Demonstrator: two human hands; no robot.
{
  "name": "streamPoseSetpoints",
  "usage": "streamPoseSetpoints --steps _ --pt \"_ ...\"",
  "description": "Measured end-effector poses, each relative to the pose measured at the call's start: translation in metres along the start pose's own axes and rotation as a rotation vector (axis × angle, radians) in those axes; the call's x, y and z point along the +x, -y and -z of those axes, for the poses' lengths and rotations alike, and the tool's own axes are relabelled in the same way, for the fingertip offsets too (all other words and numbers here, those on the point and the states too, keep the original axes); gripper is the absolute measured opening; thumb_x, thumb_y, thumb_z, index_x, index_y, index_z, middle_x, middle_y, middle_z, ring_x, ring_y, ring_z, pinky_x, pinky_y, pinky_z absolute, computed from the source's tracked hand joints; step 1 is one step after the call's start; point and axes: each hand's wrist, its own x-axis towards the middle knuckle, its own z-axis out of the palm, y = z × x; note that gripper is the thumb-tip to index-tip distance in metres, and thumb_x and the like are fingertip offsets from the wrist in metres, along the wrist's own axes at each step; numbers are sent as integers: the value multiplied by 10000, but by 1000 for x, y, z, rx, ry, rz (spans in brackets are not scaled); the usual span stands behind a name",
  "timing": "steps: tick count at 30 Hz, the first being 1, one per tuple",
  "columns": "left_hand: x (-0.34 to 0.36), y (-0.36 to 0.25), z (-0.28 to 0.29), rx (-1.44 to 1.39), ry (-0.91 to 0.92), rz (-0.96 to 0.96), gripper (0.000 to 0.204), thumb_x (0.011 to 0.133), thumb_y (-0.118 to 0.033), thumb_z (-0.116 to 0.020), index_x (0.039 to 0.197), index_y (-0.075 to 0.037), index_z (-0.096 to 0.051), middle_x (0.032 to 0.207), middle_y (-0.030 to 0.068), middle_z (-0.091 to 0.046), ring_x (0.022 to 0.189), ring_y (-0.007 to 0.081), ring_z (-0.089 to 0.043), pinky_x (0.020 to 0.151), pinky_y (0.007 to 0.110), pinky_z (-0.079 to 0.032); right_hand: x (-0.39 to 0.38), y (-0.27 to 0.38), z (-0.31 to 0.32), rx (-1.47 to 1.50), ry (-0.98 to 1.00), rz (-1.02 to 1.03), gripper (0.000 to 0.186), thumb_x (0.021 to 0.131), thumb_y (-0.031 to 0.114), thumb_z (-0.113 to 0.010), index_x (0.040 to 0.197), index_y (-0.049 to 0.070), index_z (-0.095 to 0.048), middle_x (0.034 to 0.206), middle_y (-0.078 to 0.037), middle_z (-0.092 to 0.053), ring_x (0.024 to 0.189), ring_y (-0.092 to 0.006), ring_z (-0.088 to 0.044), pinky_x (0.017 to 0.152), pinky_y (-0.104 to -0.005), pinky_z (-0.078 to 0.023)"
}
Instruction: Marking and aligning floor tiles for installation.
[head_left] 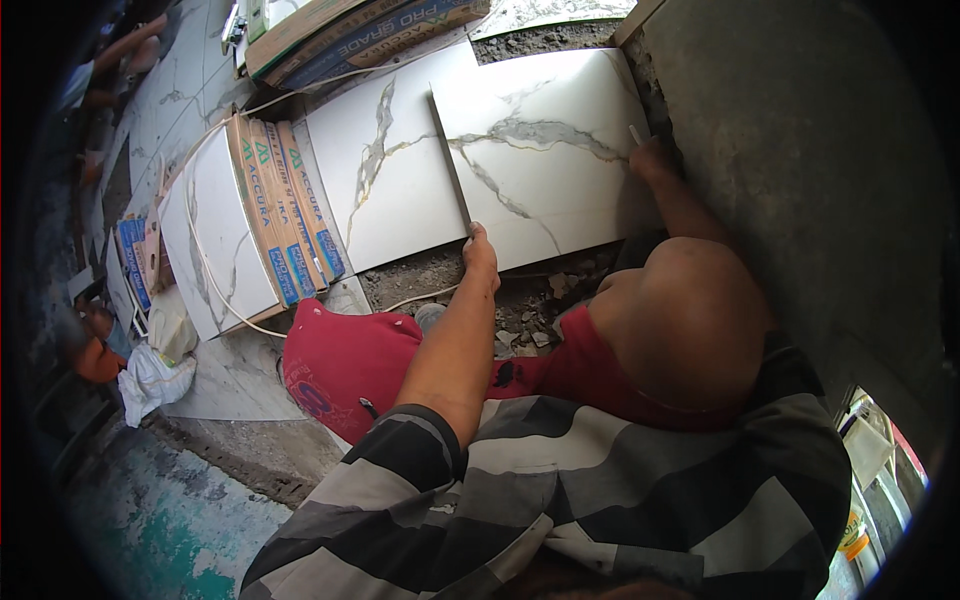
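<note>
Centrally, a white, grey-veined tile spans from my left hand, which grips its near left corner, to my right hand at its right edge, whose grip I cannot tell. A matching tile lies just left, cartons farther left, rubble on the near side.

Place: you were at a building or renovation site, amid tiling work.
Tiles: large, white and grey-veined, they lay before you.
Rubble: broken, loose pieces lay bare beside your tiles.
Cartons: cardboard ones with blue ends were grouped to your left.
Painted ground: worn green patches showed lower left.
</note>
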Motion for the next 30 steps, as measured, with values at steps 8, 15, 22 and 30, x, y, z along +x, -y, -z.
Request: streamPoseSetpoints --steps 8,15,22,30 --pt "19 20 -6 -102 -50 -118 689 998 -539 -367 1344 48 -477 1359 212 -524 1244 333 -509 1037 407 -395 22 -12 -26 140 -75 -59 400 897 245 -532 1202 3 -621 1281 -206 -588 1185 -324 -584 985 -401 -477" --pt "17 22 -1 -185 -104 -147 644 1014 -501 -355 1311 49 -510 1303 209 -569 1177 330 -561 981 396 -442 56 -18 -42 235 66 -120 381 880 215 -524 1161 -5 -661 1253 -217 -609 1190 -320 -586 1002 -393 -461" --pt "-2 19 -5 -106 -183 -175 648 1011 -507 -351 1288 51 -530 1285 218 -581 1153 342 -580 955 398 -461 56 -18 -41 282 143 -191 351 882 213 -518 1122 16 -683 1090 -204 -686 960 -327 -694 833 -402 -554" --pt "-10 -17 6 -12 -281 -261 679 997 -534 -357 1257 64 -546 1269 254 -576 1154 371 -574 958 424 -462 59 -29 -47 375 -179 76 346 850 222 -546 1061 -18 -679 1058 -249 -673 997 -395 -661 880 -452 -525"
